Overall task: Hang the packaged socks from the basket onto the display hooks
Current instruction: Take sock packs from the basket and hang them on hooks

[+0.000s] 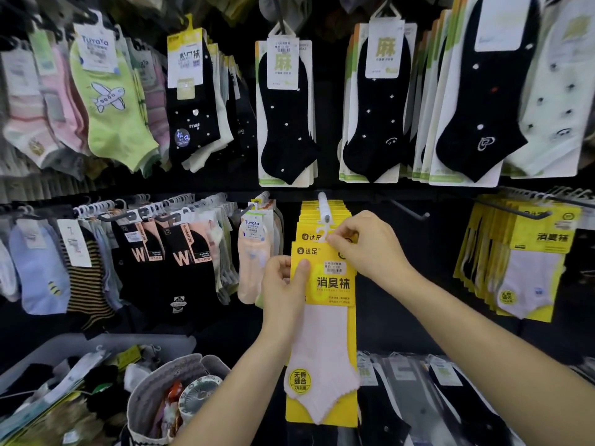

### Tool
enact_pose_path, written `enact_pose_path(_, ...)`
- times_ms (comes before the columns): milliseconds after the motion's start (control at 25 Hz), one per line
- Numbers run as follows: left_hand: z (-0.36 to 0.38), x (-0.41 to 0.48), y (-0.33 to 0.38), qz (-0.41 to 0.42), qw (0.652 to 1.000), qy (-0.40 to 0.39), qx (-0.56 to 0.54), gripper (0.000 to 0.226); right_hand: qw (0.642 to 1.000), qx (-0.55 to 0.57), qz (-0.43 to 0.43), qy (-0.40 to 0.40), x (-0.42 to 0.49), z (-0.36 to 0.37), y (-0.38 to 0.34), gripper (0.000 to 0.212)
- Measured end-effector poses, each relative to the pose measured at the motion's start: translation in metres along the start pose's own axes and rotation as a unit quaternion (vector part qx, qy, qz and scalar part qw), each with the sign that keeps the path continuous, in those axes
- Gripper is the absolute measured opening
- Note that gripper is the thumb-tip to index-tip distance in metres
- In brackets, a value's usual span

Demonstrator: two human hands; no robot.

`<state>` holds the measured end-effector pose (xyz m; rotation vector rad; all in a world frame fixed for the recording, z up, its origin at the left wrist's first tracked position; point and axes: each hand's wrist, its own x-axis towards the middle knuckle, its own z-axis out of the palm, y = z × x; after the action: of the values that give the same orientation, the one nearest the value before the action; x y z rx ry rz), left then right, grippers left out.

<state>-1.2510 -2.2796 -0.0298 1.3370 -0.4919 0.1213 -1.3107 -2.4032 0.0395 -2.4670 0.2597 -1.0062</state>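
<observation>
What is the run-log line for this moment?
left hand holds yellow sock pack | right hand pinches pack top | hanger near display hook tip

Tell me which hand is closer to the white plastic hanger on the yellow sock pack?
Right. The right hand pinches the top of the yellow sock pack beside the white plastic hanger; the left hand grips it lower, on its left edge.

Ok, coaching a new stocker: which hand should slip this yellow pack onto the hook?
Right hand, likely: it pinches the yellow pack by its hanger, just below the hook. Left hand grips the side, lower.
</observation>
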Motion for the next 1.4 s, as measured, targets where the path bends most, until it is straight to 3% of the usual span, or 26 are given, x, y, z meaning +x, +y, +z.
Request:
enact_pose_path(200, 0.005, -0.008, 0.008, 0.071, 0.996, -0.049, -0.015, 0.009, 0.994, 0.095, -0.009, 0.061, -0.009, -0.009, -0.001, 0.012)
enact_pose_path(440, 0.012, -0.003, 0.023, 0.077, 0.996, -0.032, -0.038, 0.010, 0.983, 0.181, 0.013, 0.034, 0.006, -0.024, -0.008, 0.003)
enact_pose_path(680, 0.006, 0.002, 0.015, 0.037, 0.999, 0.019, -0.018, 0.010, 0.988, 0.148, 0.030, -0.016, 0.023, -0.012, -0.014, 0.008)
enact_pose_path(840, 0.004, 0.004, 0.002, 0.032, 0.998, 0.041, 0.034, 0.014, 0.990, 0.137, 0.019, -0.001, 0.017, -0.010, -0.008, 0.010)
enact_pose_path(1000, 0.000, 0.003, -0.010, 0.039, 0.989, 0.062, 0.128, 0.022, 0.994, 0.095, 0.034, 0.050, -0.007, -0.002, 0.014, 0.042)
enact_pose_path(1120, 0.005, 0.017, -0.001, 0.082, 0.990, 0.006, 0.119, 0.044, 0.985, 0.151, 0.085, 0.012, -0.026, 0.011, 0.027, 0.057)
enact_pose_path(1240, 0.018, 0.023, 0.010, 0.062, 0.991, -0.092, 0.081, 0.058, 0.971, 0.233, 0.034, -0.046, -0.035, 0.024, 0.027, 0.049)
enact_pose_path(1400, 0.017, 0.023, -0.004, 0.068, 0.990, -0.117, 0.045, 0.062, 0.949, 0.305, 0.041, -0.074, -0.037, 0.034, 0.035, 0.068)
